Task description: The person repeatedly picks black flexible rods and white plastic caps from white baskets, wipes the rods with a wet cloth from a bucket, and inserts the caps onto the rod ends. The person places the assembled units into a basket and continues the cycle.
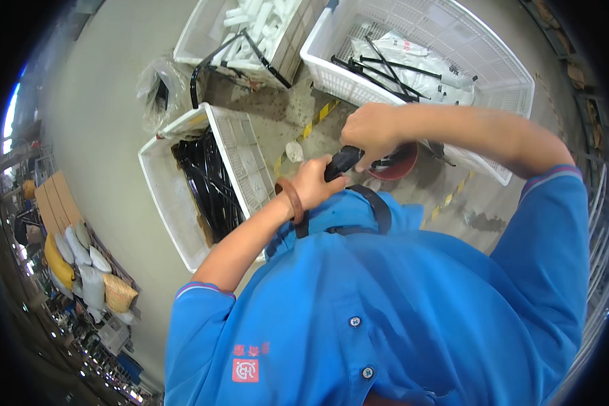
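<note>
A short, black, glossy grip-like piece [344, 163] is held between my two hands, in front of my waist. My left hand [311, 181] wraps its lower end, with a brown bracelet at the wrist. Closed over the upper end is my right hand [373, 132], whose fingers partly hide the piece. Its exact kind cannot be made out. Beneath the right hand, a red bucket [406, 164] stands on the floor with dark parts in it. A white crate [239, 152] beside my left hand contains black plastic-wrapped lengths [206, 186].
A large white crate [328, 71] at the back right contains black rods [402, 66] and a white bag. Another crate [203, 30] has white pieces, with a bent black tube [267, 65] across its edge. Clear plastic [159, 84] lies left. Yellow-black tape [308, 130] marks the floor.
</note>
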Available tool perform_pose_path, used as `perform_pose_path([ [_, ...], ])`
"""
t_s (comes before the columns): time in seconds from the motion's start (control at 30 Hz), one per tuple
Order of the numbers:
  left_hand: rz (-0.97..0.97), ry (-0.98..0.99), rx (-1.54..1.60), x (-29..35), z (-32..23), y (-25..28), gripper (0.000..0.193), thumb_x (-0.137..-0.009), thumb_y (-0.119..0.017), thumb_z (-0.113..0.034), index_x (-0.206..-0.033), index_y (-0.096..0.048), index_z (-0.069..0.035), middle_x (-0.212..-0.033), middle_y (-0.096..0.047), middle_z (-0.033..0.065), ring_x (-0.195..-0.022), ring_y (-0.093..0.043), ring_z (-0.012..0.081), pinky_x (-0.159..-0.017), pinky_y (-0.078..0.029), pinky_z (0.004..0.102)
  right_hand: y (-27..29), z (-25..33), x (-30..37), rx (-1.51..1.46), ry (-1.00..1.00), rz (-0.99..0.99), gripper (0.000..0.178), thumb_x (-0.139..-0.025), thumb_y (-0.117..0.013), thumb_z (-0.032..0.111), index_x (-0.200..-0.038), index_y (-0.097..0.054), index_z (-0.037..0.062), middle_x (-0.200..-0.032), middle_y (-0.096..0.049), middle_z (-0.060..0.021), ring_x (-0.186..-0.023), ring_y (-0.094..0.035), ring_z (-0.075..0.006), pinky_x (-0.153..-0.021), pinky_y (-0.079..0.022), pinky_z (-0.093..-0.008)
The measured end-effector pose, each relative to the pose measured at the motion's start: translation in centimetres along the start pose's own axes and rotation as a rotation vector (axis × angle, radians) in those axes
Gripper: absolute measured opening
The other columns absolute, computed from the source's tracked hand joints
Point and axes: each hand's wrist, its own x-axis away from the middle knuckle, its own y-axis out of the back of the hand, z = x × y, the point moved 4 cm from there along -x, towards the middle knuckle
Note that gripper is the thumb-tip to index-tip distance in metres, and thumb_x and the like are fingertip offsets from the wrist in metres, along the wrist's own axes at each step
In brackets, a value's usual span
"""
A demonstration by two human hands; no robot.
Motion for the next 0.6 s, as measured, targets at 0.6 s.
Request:
perform_pose_path([
  [0.6, 0.274, 0.198, 1.13, -0.9, 15.3, 21.7, 0.017, -0.091, -0.067, -0.012, -0.092, -0.05, -0.007, -0.049, -0.04, -0.0038, -0.034, -0.038, 0.0075, -0.033, -0.028, 0.0234, 14.7, 2.6, -26.7, 0.538, 0.294, -0.619, 0.009, -0.077, -0.063, 0.019, -0.081, -0.058, 0.0127, -0.079, -0.055, -0.0014, -0.083, -0.06, -0.0187, -0.082, -0.042, -0.0321],
])
